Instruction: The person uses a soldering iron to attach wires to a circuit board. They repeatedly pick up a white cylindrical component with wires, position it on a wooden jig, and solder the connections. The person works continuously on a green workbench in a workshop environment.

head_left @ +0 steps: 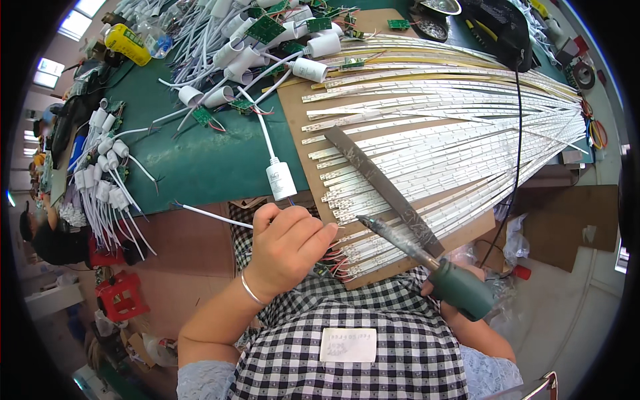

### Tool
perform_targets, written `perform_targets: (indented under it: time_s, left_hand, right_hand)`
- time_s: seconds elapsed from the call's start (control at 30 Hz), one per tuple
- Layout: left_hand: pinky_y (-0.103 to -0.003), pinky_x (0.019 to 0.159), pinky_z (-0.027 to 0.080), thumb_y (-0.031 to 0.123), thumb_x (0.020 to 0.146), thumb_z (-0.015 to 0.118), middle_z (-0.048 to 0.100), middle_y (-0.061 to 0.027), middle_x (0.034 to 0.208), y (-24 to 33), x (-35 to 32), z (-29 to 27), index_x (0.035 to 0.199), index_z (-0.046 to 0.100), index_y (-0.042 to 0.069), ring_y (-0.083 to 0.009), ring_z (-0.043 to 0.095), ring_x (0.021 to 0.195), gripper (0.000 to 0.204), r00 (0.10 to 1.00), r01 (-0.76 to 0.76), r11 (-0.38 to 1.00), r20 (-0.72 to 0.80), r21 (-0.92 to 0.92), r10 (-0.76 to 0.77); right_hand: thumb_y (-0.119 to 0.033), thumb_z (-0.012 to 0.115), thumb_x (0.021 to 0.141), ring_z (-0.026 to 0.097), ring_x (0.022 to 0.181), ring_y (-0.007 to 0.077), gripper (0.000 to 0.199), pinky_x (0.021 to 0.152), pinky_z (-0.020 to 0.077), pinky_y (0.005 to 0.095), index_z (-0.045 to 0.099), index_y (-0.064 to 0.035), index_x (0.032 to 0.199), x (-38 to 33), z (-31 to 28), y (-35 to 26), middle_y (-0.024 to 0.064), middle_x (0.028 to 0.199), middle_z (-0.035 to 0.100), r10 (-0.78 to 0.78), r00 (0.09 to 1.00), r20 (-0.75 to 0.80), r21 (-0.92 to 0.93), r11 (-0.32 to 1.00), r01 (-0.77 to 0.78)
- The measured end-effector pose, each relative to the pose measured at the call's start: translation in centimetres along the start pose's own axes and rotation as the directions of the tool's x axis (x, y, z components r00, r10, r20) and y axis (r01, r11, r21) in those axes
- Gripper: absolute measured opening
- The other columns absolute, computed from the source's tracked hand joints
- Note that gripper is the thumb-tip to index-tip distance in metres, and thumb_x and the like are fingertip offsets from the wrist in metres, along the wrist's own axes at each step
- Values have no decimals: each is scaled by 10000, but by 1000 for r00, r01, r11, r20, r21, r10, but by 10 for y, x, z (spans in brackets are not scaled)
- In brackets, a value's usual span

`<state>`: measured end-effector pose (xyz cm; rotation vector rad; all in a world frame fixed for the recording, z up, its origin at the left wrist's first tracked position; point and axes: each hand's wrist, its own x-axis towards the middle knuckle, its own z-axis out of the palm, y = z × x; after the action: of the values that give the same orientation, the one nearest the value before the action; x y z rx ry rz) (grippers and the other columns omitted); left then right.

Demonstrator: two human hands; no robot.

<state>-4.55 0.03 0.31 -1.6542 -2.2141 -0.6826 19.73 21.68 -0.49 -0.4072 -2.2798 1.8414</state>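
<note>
Holding a soldering iron (427, 257) by its green handle, my right hand (445, 293) sits near the right of my lap, grip wrapped full around the handle, and the tip reaches left toward the near ends of the LED strips (433, 133). The iron looks light and rigid, and I judge the handle the only safe place to take it. My left hand (288, 248) is curled narrow, fingertips pinched on thin wires (333, 263) at the strip ends; these seem limp and easily bent. The strips fan out on a brown board (297, 113) across the green surface (200, 160), thin and floppy. A dark metal file (380, 187) lies over them. White drivers (280, 179) lie farther left.
</note>
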Motion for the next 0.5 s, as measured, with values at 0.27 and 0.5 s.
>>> perform_targets:
  time_s: [0.27,0.5]
  left_hand:
    - [-363,805,341,143,720,679,617,34,820,-1,-3,5,893,678,123,-161,572,853,174,998,64,997,17,-40,-63]
    - [-368,808,348,138,707,681,594,27,844,0,-3,5,889,669,123,-169,557,871,184,997,74,997,26,-31,-73]
  right_hand:
    - [-445,662,882,658,735,197,456,659,532,310,640,9,845,4,18,2,94,762,678,21,998,-61,105,994,-14]
    - [-151,769,779,658,893,225,344,779,515,328,642,34,1040,-10,8,44,139,998,682,4,991,130,464,884,-64]
